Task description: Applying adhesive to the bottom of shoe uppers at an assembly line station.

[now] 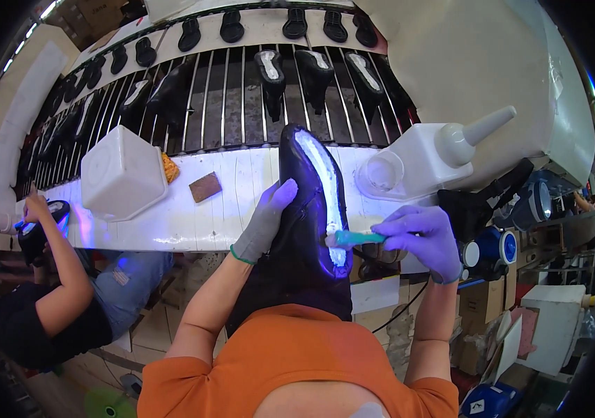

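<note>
Overhead, a slatted rack (227, 90) carries rows of black shoes above the white bench (193, 216), where a black boot (308, 209) lies sole-up at the near edge, its pale sole glistening. Gloved, the left hand (264, 221) clamps the boot's side while the right hand (419, 237) pinches a teal-handled brush (353, 238) against the heel end. If that side grip slackens, the boot could roll and smear adhesive onto the black upper.
</note>
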Tool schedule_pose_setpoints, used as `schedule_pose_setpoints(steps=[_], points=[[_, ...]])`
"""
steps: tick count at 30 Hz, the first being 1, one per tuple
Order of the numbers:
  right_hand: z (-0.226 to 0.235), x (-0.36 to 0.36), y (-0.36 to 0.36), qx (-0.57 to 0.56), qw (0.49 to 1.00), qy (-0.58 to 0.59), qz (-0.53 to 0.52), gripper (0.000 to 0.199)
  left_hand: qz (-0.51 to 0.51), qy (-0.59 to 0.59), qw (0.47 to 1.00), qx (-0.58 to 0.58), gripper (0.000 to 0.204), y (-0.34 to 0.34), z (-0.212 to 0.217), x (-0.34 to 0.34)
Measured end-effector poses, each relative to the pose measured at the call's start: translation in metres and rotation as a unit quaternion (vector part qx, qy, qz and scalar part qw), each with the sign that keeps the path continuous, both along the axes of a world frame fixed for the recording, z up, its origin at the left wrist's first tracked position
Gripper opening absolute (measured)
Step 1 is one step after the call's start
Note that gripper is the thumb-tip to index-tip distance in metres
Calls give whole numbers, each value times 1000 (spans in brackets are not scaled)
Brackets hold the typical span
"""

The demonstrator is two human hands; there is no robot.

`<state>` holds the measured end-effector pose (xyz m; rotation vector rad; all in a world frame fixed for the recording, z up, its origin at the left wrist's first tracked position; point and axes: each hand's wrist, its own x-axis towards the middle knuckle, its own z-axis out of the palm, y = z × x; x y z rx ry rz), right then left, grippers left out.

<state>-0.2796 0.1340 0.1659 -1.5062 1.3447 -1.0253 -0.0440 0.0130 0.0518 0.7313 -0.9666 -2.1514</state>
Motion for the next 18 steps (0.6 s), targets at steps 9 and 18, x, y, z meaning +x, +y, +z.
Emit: schedule_pose_setpoints(steps=[9, 18], points=[[-3, 11, -4, 60, 994, 54, -77, 25, 22, 2, 999, -29, 49, 6, 21, -1], [-15, 8, -33, -12, 990, 97, -97, 22, -21, -15, 996, -85, 48, 15, 37, 5]])
